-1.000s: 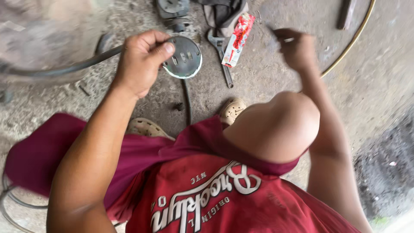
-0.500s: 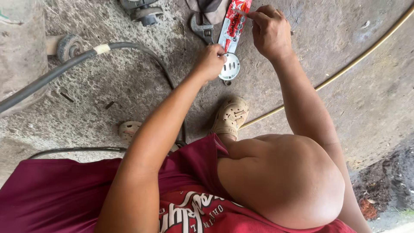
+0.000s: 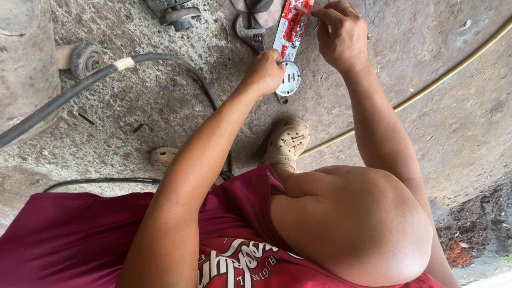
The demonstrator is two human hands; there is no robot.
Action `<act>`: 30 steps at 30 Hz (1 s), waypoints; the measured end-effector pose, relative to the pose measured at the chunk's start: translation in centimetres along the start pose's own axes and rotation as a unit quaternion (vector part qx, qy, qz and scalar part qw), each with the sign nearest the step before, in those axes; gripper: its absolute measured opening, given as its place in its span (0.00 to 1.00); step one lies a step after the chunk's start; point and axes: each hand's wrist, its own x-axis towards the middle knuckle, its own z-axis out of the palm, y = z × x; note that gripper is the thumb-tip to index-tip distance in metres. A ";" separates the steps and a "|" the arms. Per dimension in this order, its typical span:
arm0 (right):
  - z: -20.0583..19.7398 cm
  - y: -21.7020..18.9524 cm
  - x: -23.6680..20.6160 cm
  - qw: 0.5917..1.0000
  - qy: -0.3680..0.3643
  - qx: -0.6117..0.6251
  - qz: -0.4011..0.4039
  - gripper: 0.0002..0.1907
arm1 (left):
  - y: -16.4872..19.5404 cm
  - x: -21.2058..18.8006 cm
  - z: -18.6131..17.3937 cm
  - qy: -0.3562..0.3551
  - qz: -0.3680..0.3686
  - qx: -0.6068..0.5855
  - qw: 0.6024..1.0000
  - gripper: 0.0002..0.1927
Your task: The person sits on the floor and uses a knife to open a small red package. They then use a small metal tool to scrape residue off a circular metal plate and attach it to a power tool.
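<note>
Tube (image 3: 290,26) lies on the concrete, long axis running near-to-far and tilted slightly right at the far end. Your right hand (image 3: 341,34) sits just right of its far end, fingers pinched narrow on something small at the tube's tip; too small to say what it is. Your left hand (image 3: 265,72) is at the tube's near end, closed, knuckles touching the tube's near left edge and pressing the round disc (image 3: 289,79) that sits right under that end. So both hands bracket the tube along its axis: left near, right far. Left is the closer one to the disc; right is the closer one to the tip.

Outward from the grip: wrench (image 3: 250,34) just left of the tube, grinder (image 3: 173,13) further left, hose (image 3: 80,88) well off to the left, yellow line (image 3: 426,88) well right. Your shoe (image 3: 288,141) is on the near side of the disc.

Versus half a second ago: same layout; your left hand has shifted a bit closer onto the tube's near end, right hand stays at the tip. A second ago the left held the disc apart from the tube, right hand well clear.
</note>
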 end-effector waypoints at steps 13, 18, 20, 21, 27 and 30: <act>-2.6 -1.9 1.4 0.979 -0.036 0.157 0.123 0.08 | -0.5 0.4 -1.5 -0.021 0.050 -0.071 0.996 0.09; -7.3 -4.9 -3.4 0.929 -0.030 0.319 0.183 0.06 | -3.0 -2.0 -6.5 -0.041 0.141 -0.219 0.965 0.05; -8.1 -6.9 -4.6 0.930 -0.042 0.328 0.164 0.04 | -3.4 -3.4 -8.9 -0.026 0.141 -0.263 0.954 0.05; -8.2 -8.0 -5.0 0.933 -0.041 0.329 0.140 0.03 | -3.4 -4.1 -10.0 -0.024 0.123 -0.278 0.952 0.05; -7.7 -11.1 -2.9 0.957 -0.054 0.274 0.083 0.09 | -2.0 -6.6 -12.9 -0.010 0.190 -0.302 0.934 0.06; -8.0 -11.7 -2.1 0.959 -0.062 0.266 0.074 0.10 | -1.8 -7.1 -13.1 -0.009 0.202 -0.273 0.941 0.06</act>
